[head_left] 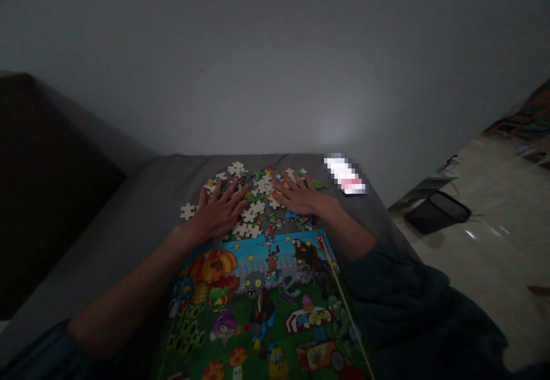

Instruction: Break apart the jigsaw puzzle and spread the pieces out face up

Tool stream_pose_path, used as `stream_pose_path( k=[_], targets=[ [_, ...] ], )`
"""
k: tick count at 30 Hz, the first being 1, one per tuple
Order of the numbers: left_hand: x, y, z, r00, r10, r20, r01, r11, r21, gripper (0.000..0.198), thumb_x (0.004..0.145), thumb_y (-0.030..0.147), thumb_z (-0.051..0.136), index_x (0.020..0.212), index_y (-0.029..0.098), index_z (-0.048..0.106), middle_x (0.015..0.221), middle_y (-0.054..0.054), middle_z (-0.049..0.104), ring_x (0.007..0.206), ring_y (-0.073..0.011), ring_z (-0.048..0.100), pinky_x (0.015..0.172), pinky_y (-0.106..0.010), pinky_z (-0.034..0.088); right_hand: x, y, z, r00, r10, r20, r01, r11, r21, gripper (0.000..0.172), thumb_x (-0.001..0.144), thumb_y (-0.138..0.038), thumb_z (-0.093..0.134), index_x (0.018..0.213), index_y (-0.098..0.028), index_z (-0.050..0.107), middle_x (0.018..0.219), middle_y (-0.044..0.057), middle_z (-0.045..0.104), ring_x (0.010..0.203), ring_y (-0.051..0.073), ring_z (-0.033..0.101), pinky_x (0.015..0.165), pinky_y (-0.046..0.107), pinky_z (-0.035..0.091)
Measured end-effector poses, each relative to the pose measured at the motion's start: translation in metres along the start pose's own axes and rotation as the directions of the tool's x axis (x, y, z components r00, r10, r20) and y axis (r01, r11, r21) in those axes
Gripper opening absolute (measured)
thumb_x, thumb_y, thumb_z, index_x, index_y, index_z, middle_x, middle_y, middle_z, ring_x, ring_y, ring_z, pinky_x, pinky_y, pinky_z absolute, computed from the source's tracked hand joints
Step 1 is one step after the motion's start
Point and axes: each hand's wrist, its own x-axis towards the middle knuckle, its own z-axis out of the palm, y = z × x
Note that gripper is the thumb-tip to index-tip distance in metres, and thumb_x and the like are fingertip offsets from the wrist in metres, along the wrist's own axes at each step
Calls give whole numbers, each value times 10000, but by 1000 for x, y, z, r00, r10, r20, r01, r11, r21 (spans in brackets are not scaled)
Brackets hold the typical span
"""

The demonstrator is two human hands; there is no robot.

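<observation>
Two bare hands spread over a loose heap of jigsaw pieces (262,194) on a grey upholstered seat (141,208): the left hand (219,212) lies palm down on the near left of the pile, the right hand (301,195) palm down on its far right, well apart, with the heap running between them. Neither grip is clenched. Both are released, fingers fanned wide, resting on the pieces and grasping none that can be seen. Many pieces lie cream backs up, others picture side up in green and blue, and one cream piece (187,211) sits just outside the left hand.

Nearest the person, touching the pile's near edge, lies a large printed puzzle picture (258,305) – a cartoon zombie (258,305) in a garden with a pumpkin house and pea-shooting plants – under both forearms, its near end running out of frame. Dark sleeves (395,288) cover the arms up to the forearms.

Beyond the right hand, a pixelated, unreadable object (345,173) lies at the seat's far edge. To the right, a black mesh wastebasket (438,212) stands on a pale tiled floor (485,277); a dark cushion (51,185) fills the left, a grey wall (275,65) the far side.
</observation>
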Motion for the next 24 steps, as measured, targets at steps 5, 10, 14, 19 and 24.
stream_pose_path(
  k=[5,10,14,19,24],
  targets=[
    [22,4,-15,1000,3,5,-3,997,-79,625,1119,460,146,1728,329,199,1816,-27,131,1682,-402,56,1298,-756,72,-12,-19,-3,996,-87,-18,87,996,30,901,1006,-797,448,1743,-353,182,1821,33,-8,1679,376,-53,1336,660,11],
    [0,-16,-40,999,0,-41,-6,990,-139,642,1123,484,125,1737,308,181,1820,-29,86,1685,-373,7,1317,-728,60,-21,-5,-14,986,-40,-160,50,997,60,852,1070,-744,271,1759,-293,49,1820,68,-63,1684,344,-64,1339,643,29],
    [-43,-34,-40,994,61,-88,-76,982,-175,654,1110,575,194,1687,320,366,1812,-6,167,1687,-362,47,1339,-682,122,-37,28,-5,972,46,-228,-29,997,77,776,1112,-625,278,1735,-166,232,1815,152,132,1690,359,46,1346,634,82],
    [-75,-55,-7,948,120,-294,-182,964,-192,588,1110,516,200,1661,407,374,1783,34,292,1663,-353,230,1267,-686,356,-51,49,12,950,74,-305,-42,993,110,564,1126,-347,363,1637,-129,459,1738,169,391,1639,280,324,1350,526,238],
    [-71,-68,22,884,281,-374,-344,932,-112,611,1033,473,372,1643,497,387,1699,15,459,1554,-416,444,1166,-747,457,-51,52,7,904,90,-419,-26,987,157,451,1062,-168,498,1490,-208,635,1552,124,635,1486,242,535,1278,523,375]
  ],
)
